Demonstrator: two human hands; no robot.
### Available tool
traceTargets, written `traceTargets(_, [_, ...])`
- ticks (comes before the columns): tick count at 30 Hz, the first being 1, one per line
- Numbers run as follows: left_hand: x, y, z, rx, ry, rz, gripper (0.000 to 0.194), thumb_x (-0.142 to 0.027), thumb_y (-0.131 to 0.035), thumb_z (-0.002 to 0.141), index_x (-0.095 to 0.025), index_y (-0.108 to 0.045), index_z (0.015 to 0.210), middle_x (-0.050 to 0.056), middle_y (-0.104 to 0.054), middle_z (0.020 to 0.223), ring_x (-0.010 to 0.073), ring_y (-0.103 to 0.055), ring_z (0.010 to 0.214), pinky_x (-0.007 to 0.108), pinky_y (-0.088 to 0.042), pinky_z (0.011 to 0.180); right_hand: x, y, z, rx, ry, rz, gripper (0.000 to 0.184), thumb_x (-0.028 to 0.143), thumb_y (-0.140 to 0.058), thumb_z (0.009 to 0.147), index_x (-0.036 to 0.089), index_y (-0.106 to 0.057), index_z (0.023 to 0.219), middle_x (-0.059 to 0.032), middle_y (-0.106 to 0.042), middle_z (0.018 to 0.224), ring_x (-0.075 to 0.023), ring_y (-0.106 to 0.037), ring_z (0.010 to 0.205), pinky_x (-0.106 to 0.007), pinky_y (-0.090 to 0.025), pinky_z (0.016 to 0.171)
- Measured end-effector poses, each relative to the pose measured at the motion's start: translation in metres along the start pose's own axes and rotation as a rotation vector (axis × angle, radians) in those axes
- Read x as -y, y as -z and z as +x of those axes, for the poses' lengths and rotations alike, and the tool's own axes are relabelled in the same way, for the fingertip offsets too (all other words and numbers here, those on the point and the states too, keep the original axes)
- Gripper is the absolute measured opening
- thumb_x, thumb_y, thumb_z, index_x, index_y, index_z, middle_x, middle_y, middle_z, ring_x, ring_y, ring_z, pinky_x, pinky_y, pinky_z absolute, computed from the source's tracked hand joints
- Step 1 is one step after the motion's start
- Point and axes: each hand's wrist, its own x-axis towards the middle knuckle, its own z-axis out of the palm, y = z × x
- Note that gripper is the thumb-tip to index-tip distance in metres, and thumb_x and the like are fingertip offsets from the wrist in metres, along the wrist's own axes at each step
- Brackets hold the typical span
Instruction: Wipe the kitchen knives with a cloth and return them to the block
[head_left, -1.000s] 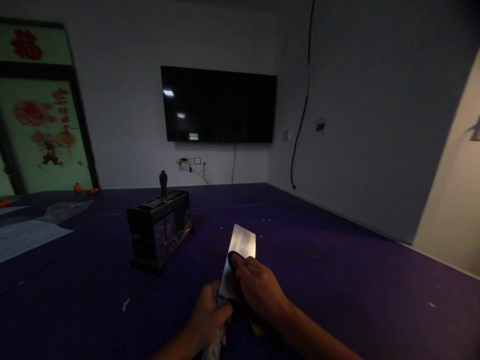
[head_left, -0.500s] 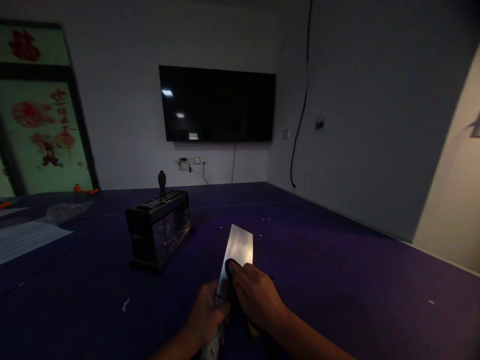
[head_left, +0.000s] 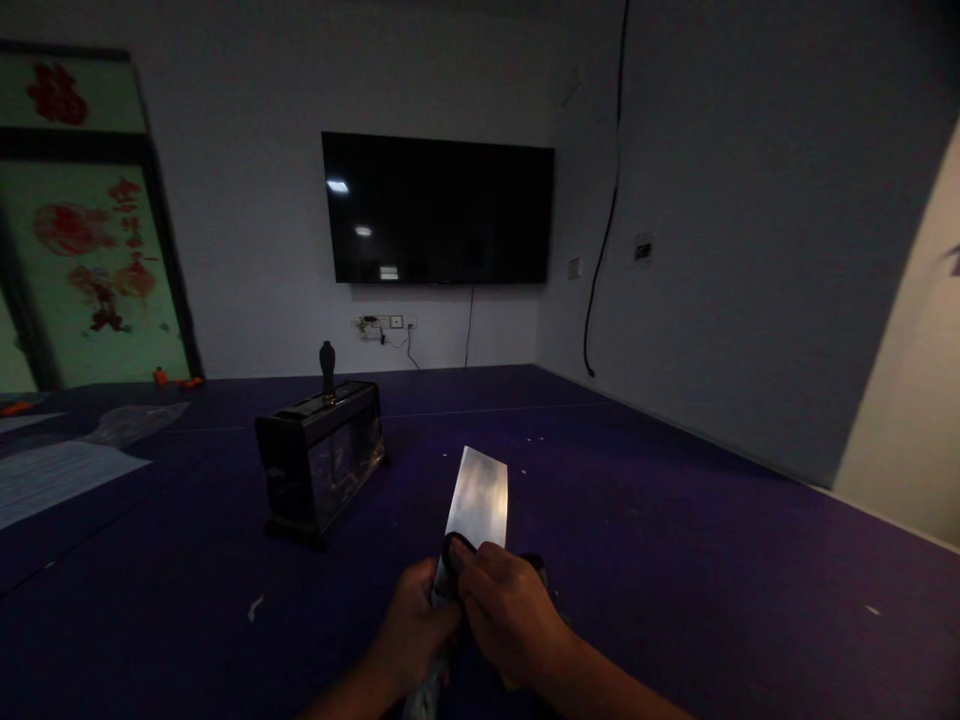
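Note:
A broad steel cleaver blade (head_left: pixel 478 497) points away from me over the purple floor. My left hand (head_left: pixel 414 632) is wrapped round the cleaver's handle at the bottom of the view. My right hand (head_left: pixel 504 610) is closed on a small dark object (head_left: pixel 452 547) that it presses against the base of the blade; I cannot make out what that object is. Both hands sit close together, thumbs nearly touching.
A black knife block (head_left: pixel 319 458) with a clear side and one dark handle (head_left: pixel 327 368) sticking up stands on the purple mat (head_left: pixel 675 560) to the left. A wall television (head_left: pixel 439 210), sockets and cables are behind. Pale sheets (head_left: pixel 60 465) lie far left.
My right hand slid back down the blade toward the handle, taking the dark object with it. More of the blade now shows above my hands.

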Motion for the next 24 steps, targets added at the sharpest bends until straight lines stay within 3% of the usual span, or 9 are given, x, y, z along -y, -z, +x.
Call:
traceTargets(7, [-0.003, 0.001, 0.003, 0.001, -0.034, -0.011, 0.012, -0.022, -0.055, 0.056, -0.014, -0.052, 0.065, -0.004, -0.047, 0.049, 0.0067, -0.04, 0.043, 0.017, -0.03, 0.041, -0.004, -0.006, -0.001, -0.023, 0.03, -0.018, 0.027, 0.006, -0.039, 0.076, 0.012, -0.053, 0.098, -0.0098, -0.064, 0.081, -0.0181, -0.054, 0.068, -0.026, -0.045, 0.06])
traceTargets(12, [0.001, -0.002, -0.001, 0.034, 0.016, 0.066, 0.008, -0.016, -0.049, 0.055, -0.015, -0.051, 0.062, -0.005, -0.045, 0.045, 0.0058, -0.038, 0.034, 0.016, -0.028, 0.033, -0.021, -0.001, 0.004, 0.01, -0.135, -0.077, 0.021, 0.002, -0.041, 0.076, 0.016, -0.056, 0.079, -0.0101, -0.057, 0.112, -0.0178, -0.055, 0.079, -0.025, -0.046, 0.069])
traceTargets(17, [0.005, -0.006, -0.005, 0.086, 0.114, 0.073, 0.013, -0.017, -0.046, 0.059, -0.016, -0.05, 0.071, -0.008, -0.044, 0.043, 0.0049, -0.034, 0.024, 0.015, -0.026, 0.026, -0.033, 0.006, 0.006, 0.024, -0.271, -0.015, 0.027, 0.0, -0.036, 0.078, 0.017, -0.056, 0.082, -0.0083, -0.061, 0.103, -0.0166, -0.054, 0.084, -0.026, -0.044, 0.075])
traceTargets(24, [0.004, -0.006, -0.004, 0.032, 0.127, 0.033, 0.02, -0.014, -0.046, 0.056, -0.016, -0.049, 0.076, -0.008, -0.046, 0.043, 0.0052, -0.036, 0.024, 0.015, -0.028, 0.025, -0.027, 0.003, 0.001, 0.048, -0.092, 0.117, 0.024, 0.002, -0.036, 0.076, 0.018, -0.054, 0.075, -0.0073, -0.06, 0.099, -0.0145, -0.053, 0.08, -0.025, -0.043, 0.071])
